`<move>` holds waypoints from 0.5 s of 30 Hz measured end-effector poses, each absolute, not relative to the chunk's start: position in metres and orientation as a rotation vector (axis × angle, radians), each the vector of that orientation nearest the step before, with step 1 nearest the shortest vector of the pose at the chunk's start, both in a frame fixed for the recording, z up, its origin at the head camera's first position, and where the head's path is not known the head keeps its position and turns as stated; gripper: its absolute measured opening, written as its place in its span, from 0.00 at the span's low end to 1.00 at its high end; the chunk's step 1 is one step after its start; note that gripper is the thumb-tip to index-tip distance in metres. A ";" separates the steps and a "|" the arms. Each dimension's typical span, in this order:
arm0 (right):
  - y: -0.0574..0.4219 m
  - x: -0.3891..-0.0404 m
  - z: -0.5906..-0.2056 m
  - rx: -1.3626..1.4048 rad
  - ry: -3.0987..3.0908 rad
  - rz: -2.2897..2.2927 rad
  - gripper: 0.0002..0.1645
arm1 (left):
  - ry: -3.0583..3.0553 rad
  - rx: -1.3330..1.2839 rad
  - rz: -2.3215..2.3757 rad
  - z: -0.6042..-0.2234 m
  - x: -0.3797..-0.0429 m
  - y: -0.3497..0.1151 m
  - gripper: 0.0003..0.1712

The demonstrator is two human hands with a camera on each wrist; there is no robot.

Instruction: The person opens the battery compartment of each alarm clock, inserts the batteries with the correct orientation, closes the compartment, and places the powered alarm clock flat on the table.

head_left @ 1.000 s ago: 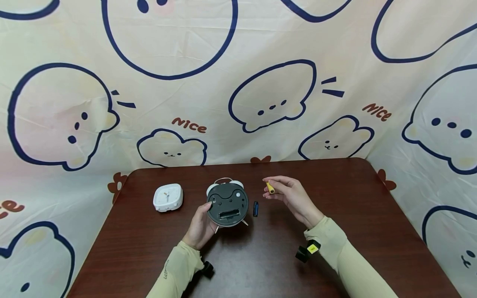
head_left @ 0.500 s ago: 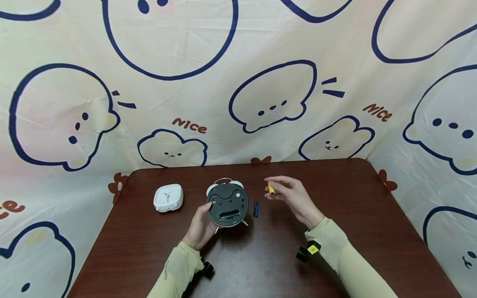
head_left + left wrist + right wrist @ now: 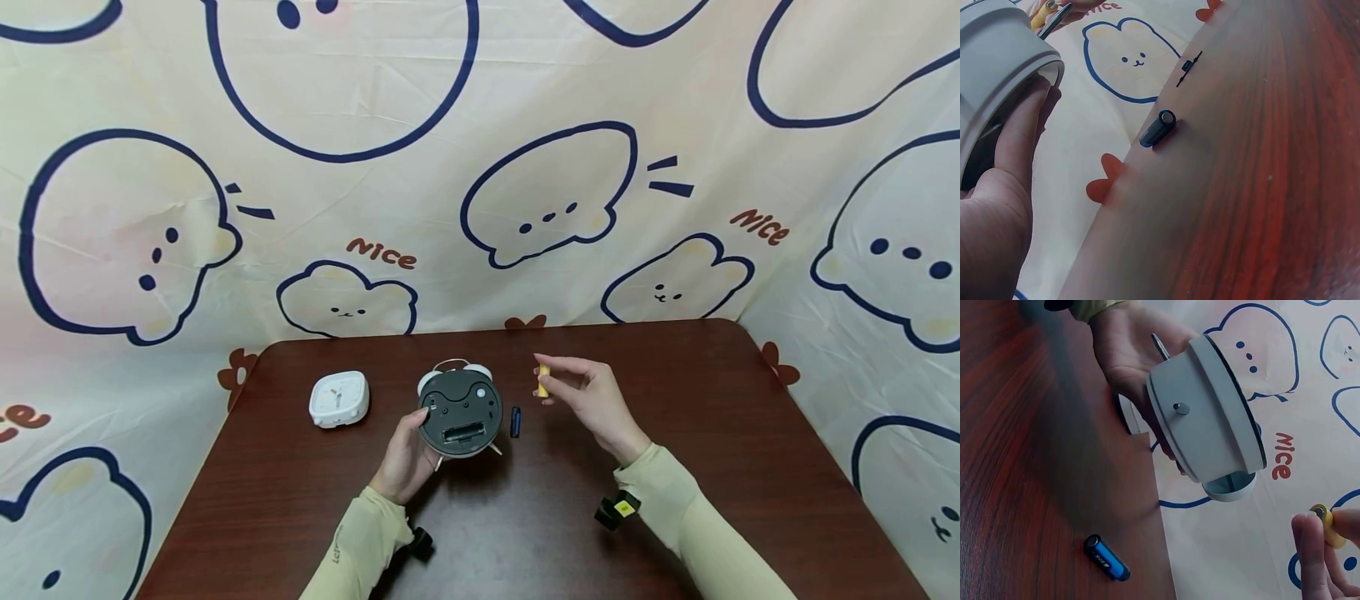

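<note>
My left hand (image 3: 405,458) grips a twin-bell alarm clock (image 3: 461,412) by its lower left side, thumb on the rim. The clock's dark back faces up, with its battery slot uncovered and bare. Its white body (image 3: 1200,412) and thin legs show in the right wrist view. Between thumb and fingers, my right hand (image 3: 596,404) pinches a yellow battery (image 3: 543,382) upright, to the right of the clock. A blue-and-black battery (image 3: 515,422) lies on the table just right of the clock, its print (image 3: 1107,557) readable as a label in the right wrist view.
A white rounded-square clock (image 3: 339,400) sits at the left on the dark wooden table (image 3: 675,358). In the left wrist view a small thin black piece (image 3: 1189,67) lies beyond the blue-and-black battery. A patterned cloth (image 3: 420,200) hangs behind the table.
The yellow battery has turned from tilted to nearly upright in my right fingers. The alarm clock and my left hand have shifted very slightly right.
</note>
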State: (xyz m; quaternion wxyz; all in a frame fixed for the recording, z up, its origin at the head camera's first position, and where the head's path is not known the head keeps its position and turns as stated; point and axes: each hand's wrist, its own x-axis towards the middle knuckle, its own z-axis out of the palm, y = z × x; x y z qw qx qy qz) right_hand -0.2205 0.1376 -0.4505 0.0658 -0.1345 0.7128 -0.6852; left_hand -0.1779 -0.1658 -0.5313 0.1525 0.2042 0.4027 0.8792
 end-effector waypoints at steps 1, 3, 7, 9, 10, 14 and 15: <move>0.137 -0.220 -0.450 -0.410 2.159 -2.065 0.30 | 1.153 0.585 2.522 -0.531 -0.178 -0.166 0.26; 0.137 -0.220 -0.450 -0.418 2.183 -2.053 0.36 | 1.150 0.582 2.519 -0.531 -0.177 -0.166 0.27; 0.137 -0.220 -0.450 -0.424 2.252 -1.992 0.36 | 1.150 0.580 2.509 -0.529 -0.176 -0.165 0.28; 0.137 -0.219 -0.450 -0.414 2.294 -1.949 0.31 | 1.158 0.581 2.505 -0.529 -0.177 -0.164 0.28; 0.137 -0.219 -0.450 -0.408 2.309 -1.933 0.29 | 1.165 0.581 2.503 -0.529 -0.177 -0.164 0.28; 0.136 -0.217 -0.450 -0.415 2.335 -1.916 0.25 | 1.188 0.579 2.497 -0.531 -0.178 -0.164 0.27; 0.136 -0.217 -0.449 -0.425 2.331 -1.922 0.24 | 1.190 0.578 2.497 -0.532 -0.178 -0.164 0.27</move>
